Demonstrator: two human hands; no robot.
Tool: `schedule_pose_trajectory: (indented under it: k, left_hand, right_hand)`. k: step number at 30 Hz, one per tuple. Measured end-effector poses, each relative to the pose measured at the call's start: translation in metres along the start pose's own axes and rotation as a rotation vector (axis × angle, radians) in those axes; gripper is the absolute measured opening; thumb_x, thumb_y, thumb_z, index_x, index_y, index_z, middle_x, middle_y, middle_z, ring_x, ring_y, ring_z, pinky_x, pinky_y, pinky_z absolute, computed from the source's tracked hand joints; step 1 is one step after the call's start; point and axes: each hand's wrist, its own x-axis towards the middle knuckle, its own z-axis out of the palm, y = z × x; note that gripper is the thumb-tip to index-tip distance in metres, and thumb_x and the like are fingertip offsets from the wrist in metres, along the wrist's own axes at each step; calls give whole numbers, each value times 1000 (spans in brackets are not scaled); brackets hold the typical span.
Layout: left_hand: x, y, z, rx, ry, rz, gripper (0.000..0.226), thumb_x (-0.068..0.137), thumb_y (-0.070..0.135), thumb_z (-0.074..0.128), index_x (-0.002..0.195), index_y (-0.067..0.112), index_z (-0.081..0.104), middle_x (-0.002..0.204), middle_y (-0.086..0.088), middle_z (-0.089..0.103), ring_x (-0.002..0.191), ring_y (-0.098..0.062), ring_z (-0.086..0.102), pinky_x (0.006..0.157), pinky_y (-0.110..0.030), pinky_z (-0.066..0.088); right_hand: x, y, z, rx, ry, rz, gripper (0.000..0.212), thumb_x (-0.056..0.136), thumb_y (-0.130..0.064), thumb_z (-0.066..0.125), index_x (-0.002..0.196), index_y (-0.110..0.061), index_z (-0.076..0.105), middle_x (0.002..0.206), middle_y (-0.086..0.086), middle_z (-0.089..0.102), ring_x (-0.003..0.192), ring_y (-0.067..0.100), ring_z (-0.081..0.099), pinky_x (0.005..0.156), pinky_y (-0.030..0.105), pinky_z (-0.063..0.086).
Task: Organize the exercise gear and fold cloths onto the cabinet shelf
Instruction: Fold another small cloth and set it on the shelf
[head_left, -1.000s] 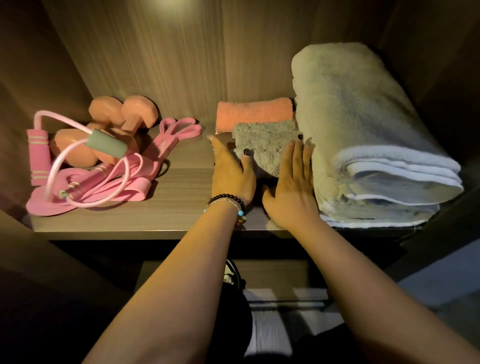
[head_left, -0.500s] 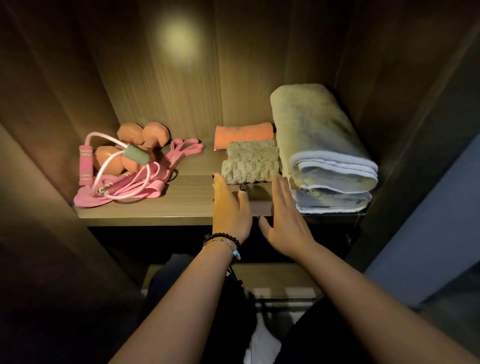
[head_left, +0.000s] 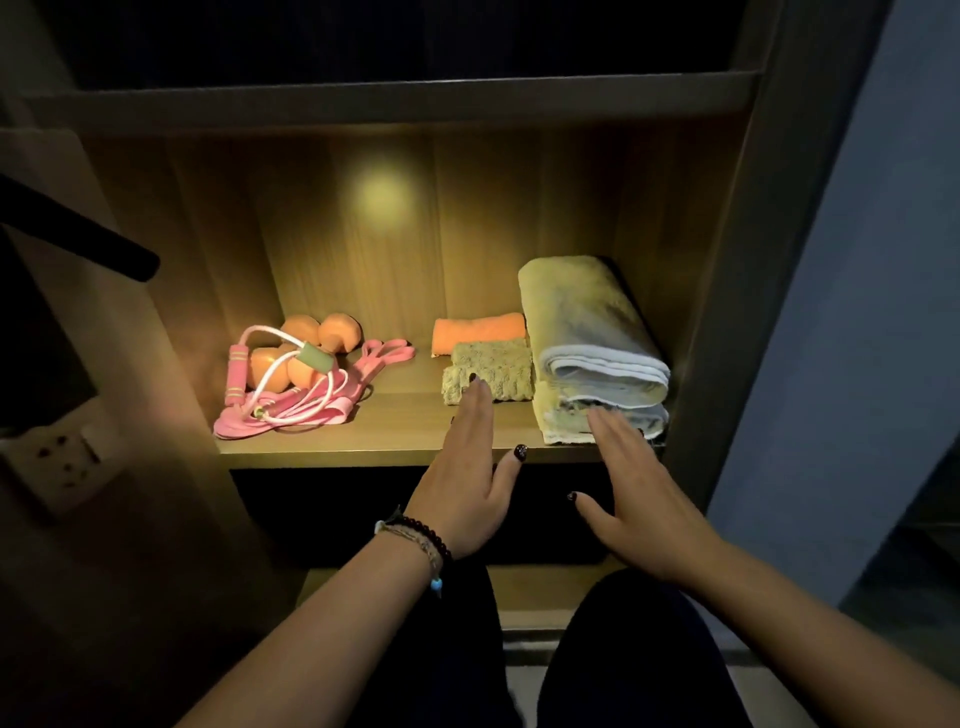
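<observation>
Both hands, left (head_left: 467, 483) and right (head_left: 631, 499), flat, empty, apart; a careless brush could topple the green cloth (head_left: 491, 375) (loosely folded).

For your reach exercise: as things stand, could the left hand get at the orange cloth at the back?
Probably yes: the left hand is open, and only the low grey cloth lies before the orange cloth.
</observation>
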Motion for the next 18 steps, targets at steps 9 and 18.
schedule_pose_trajectory:
  k: [9,18]
  left_hand:
    - [40,45,8,230,-64,383,73,100,37,35,151,7,-7,161,-8,-11,148,-14,-14,121,-29,1]
    - [155,69,82,295,-181,695,71,94,32,44,148,-3,15,156,-22,17,147,-33,15,117,-46,24]
  right_hand:
    - [-36,55,-45,-113,25,183,87,91,-35,58,153,-16,0,161,-3,1,143,6,-10,114,24,1]
    - [-24,141,-56,-24,-96,505,89,97,-39,48,145,-20,-25,156,-8,-20,144,8,-18,119,29,-4]
